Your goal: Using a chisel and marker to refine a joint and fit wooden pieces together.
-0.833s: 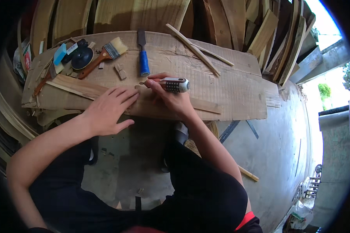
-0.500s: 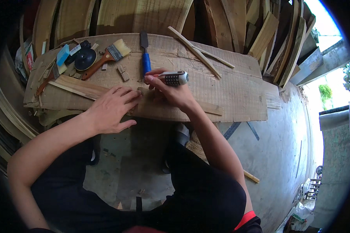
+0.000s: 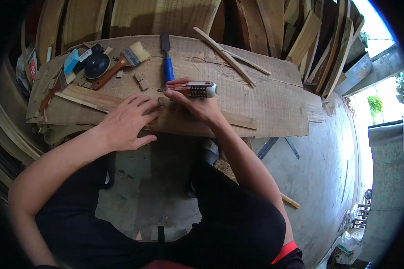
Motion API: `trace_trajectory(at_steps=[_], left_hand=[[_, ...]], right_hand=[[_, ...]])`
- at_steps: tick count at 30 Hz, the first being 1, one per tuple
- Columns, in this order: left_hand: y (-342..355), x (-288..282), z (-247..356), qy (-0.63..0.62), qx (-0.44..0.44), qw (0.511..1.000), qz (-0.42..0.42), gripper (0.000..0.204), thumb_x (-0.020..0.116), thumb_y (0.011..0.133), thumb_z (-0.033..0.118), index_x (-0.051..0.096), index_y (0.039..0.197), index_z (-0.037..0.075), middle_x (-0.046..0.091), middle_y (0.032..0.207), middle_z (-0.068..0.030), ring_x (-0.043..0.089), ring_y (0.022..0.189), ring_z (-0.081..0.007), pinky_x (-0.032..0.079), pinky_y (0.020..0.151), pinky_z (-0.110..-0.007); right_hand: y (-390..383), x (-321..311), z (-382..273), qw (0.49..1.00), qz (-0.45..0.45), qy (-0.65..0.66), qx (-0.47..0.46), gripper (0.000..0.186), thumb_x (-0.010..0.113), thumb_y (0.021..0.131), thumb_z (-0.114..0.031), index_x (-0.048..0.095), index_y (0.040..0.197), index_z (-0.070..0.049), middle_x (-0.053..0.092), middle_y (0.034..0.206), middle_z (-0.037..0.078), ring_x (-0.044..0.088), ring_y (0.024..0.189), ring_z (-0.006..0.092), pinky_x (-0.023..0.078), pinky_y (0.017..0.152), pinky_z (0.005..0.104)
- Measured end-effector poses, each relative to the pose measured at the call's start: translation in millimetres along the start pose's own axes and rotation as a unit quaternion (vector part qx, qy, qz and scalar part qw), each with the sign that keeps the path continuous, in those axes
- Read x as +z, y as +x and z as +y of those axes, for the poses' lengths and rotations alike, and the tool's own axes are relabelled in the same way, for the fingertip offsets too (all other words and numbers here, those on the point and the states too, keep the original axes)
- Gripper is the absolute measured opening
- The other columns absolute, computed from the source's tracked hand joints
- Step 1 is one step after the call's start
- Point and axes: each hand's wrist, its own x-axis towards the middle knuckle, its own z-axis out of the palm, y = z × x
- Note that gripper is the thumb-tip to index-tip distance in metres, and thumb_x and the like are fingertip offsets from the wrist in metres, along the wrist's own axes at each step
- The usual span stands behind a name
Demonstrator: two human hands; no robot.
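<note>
My left hand (image 3: 128, 123) lies palm down, fingers stretched, across a long wooden strip (image 3: 92, 97) at the plank's near edge. The strip's other end (image 3: 241, 121) shows beyond my right wrist. My right hand (image 3: 197, 105) is closed around a tool handle (image 3: 203, 89) with a white end and a dark, dotted grip, shaped like a utility knife. Its working end is hidden by my fingers. Just beyond those fingertips lies a blue-handled chisel (image 3: 167, 67), blade pointing away. A small wood block (image 3: 141, 82) sits left of the chisel.
The wide plank (image 3: 278, 105) serves as a work surface. At its left lie a paintbrush (image 3: 121, 67), a round black sanding pad (image 3: 97, 66) and a second brush (image 3: 58, 87). Thin sticks (image 3: 226, 58) lie at the back. Boards (image 3: 166, 20) lean behind; a dark metal square (image 3: 268, 148) is on the floor.
The view has shifted slightly. My right hand and its tool stay nearly in place, with only a slight change in the fingers. My left hand still rests on the strip.
</note>
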Motion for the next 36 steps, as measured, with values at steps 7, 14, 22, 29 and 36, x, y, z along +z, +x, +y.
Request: trace_trajectory(at_steps=[7, 14, 22, 29, 36], left_hand=[[5, 9, -1, -0.019, 0.024, 0.999, 0.021, 0.067, 0.076, 0.085, 0.036, 0.055, 0.138, -0.001, 0.049, 0.144, -0.0185, 0.044, 0.136, -0.0364, 0.037, 0.117, -0.048], [-2, 16, -6, -0.024, 0.024, 0.998, 0.049, 0.067, 0.076, 0.084, 0.035, 0.056, 0.136, -0.002, 0.051, 0.142, -0.0183, 0.045, 0.135, -0.0353, 0.037, 0.116, -0.047], [-4, 17, -10, -0.027, 0.03, 0.998, 0.057, 0.07, 0.075, 0.084, 0.036, 0.055, 0.14, -0.003, 0.053, 0.146, -0.0168, 0.046, 0.137, -0.0311, 0.036, 0.118, -0.045], [-7, 20, -11, -0.017, 0.031, 0.997, 0.066, 0.071, 0.074, 0.085, 0.037, 0.055, 0.14, -0.003, 0.055, 0.146, -0.0161, 0.048, 0.137, -0.0296, 0.036, 0.118, -0.044], [-8, 20, -9, -0.015, 0.017, 0.999, 0.046, 0.072, 0.073, 0.087, 0.038, 0.052, 0.144, -0.002, 0.053, 0.149, -0.0154, 0.047, 0.139, -0.0296, 0.035, 0.12, -0.045]], right_hand=[[-6, -14, 5, 0.996, 0.033, -0.036, 0.068, 0.029, 0.079, 0.093, -0.03, 0.073, 0.108, -0.006, 0.075, 0.09, 0.006, 0.071, 0.072, 0.0116, 0.058, 0.061, 0.0277], [-6, 5, -8, 0.993, 0.042, -0.091, 0.055, 0.032, 0.077, 0.095, -0.03, 0.073, 0.112, -0.004, 0.075, 0.09, 0.008, 0.07, 0.071, 0.0113, 0.058, 0.06, 0.028], [-4, -1, 3, 0.989, 0.044, -0.139, 0.022, 0.034, 0.079, 0.093, -0.032, 0.073, 0.112, -0.005, 0.074, 0.09, 0.006, 0.068, 0.069, 0.0107, 0.056, 0.057, 0.0261], [-4, 3, 2, 0.991, 0.039, -0.128, 0.015, 0.03, 0.077, 0.094, -0.03, 0.074, 0.11, -0.005, 0.076, 0.087, 0.006, 0.071, 0.077, 0.0112, 0.058, 0.064, 0.0274], [-6, 5, 0, 0.988, 0.044, -0.148, 0.017, 0.031, 0.077, 0.095, -0.031, 0.074, 0.111, -0.005, 0.076, 0.089, 0.006, 0.072, 0.078, 0.0121, 0.058, 0.06, 0.0286]])
